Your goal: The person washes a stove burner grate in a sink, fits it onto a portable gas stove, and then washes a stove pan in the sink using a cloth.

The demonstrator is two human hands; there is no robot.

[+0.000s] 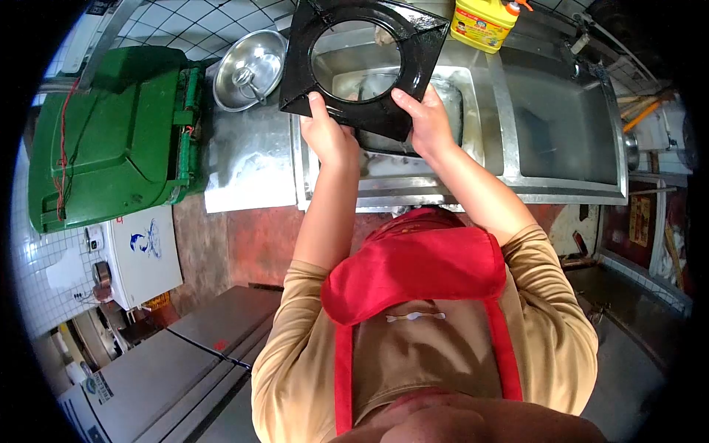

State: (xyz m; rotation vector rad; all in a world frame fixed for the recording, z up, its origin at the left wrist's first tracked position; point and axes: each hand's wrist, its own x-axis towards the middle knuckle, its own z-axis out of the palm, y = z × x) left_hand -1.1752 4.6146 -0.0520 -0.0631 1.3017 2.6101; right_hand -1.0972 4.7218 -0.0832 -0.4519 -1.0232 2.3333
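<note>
Both my hands hold a wet black square plate with a large round hole (295, 70) above the left sink basin. My left hand (329, 136) grips its near left corner, thumb on top and fingers underneath. On the near right side, my right hand (428, 122) pinches the edge the same way. Through the hole and below the plate, the steel sink basin (484, 111) shows, with a dark rectangular piece (452, 111) lying in cloudy water. A small light brown lump shows at the hole's far edge; I cannot make out what it is.
Left of the sink, a steel bowl (269, 55) with a metal utensil in it sits on the steel counter (247, 162). Beside that stands a green lidded bin (111, 140). A yellow detergent jug (484, 26) is behind the sink. The right basin (554, 125) holds greyish water.
</note>
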